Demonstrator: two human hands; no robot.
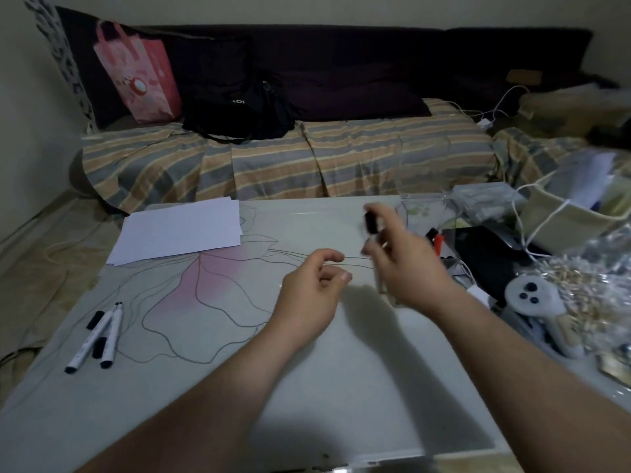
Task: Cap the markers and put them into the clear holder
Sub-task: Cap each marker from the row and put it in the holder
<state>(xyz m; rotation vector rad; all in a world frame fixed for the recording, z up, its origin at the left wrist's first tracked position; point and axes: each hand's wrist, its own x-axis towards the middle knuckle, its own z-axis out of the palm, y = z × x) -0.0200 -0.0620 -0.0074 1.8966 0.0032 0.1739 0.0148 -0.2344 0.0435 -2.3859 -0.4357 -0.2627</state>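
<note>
Head view is showing the right hand (406,264) gripping a blurred marker (373,240), its black cap end pointing up above the flower-printed table (307,387). Beside it, the left hand (310,295) is hovering with fingers loosely curled, holding nothing. Two white markers (99,336) are lying side by side near the table's left edge, with two black caps (97,336) resting against them. A clear holder (425,186) is standing at the far right of the table, just beyond the right hand. White paper sheets (181,230) are lying at the far left.
</note>
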